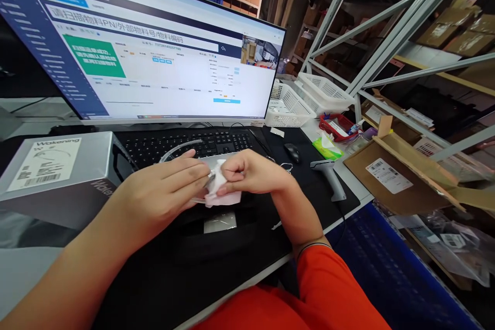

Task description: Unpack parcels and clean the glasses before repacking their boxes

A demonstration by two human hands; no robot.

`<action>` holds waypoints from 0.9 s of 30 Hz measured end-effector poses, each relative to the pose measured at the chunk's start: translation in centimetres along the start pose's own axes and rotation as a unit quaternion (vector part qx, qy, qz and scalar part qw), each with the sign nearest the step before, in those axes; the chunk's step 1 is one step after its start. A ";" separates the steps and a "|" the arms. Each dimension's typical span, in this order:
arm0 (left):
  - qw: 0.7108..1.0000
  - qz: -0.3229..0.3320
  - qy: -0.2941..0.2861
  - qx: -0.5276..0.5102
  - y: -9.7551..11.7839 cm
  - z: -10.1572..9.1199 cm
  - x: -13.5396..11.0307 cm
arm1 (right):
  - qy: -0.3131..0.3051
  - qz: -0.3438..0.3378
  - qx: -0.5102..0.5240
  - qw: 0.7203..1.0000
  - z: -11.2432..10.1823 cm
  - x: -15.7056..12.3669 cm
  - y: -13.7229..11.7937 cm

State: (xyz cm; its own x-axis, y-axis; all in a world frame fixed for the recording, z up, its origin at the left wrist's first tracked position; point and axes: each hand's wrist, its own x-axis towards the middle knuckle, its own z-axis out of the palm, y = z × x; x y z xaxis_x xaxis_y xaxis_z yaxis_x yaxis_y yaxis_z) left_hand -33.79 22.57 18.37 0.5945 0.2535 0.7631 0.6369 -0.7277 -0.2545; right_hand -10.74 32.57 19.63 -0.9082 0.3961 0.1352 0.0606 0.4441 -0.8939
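Note:
My left hand (170, 188) and my right hand (253, 172) meet over the black desk mat, just in front of the keyboard (181, 145). Between them they pinch a small white label or paper piece (220, 185) against a clear plastic bag (216, 162). Fingers of both hands are pressed together on it. A thin silvery curved band (176, 148) arcs up behind my left hand. Beneath the hands lies a small clear packet (219, 221) on a black object.
A wide monitor (154, 46) stands behind the keyboard. A grey box with a label (58, 175) sits at left. To the right are a mouse (293, 152), a barcode scanner (331, 178), a green tissue pack (327, 145), white baskets (305, 98), and an open cardboard box (402, 175).

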 end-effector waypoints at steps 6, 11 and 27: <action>1.000 0.008 0.000 0.010 0.2 -0.2 0.2 | -0.020 -0.008 -0.033 0.999 -0.1 -0.3 -0.3; 1.000 0.019 -0.002 0.018 -0.1 0.0 0.0 | 0.068 -0.004 -0.047 0.997 1.4 0.1 -0.4; 1.000 -0.021 0.002 -0.013 0.2 -1.0 -0.5 | -0.050 -0.058 -0.001 0.997 -1.1 -0.5 -0.5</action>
State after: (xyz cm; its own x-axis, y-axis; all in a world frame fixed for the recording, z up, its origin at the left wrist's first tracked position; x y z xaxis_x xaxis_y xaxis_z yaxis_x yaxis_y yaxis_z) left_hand -34.45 21.68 18.54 0.5654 0.2820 0.7751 0.6489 -0.7323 -0.2068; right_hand -9.84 32.97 20.50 -0.9457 0.2610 0.1938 -0.0457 0.4835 -0.8741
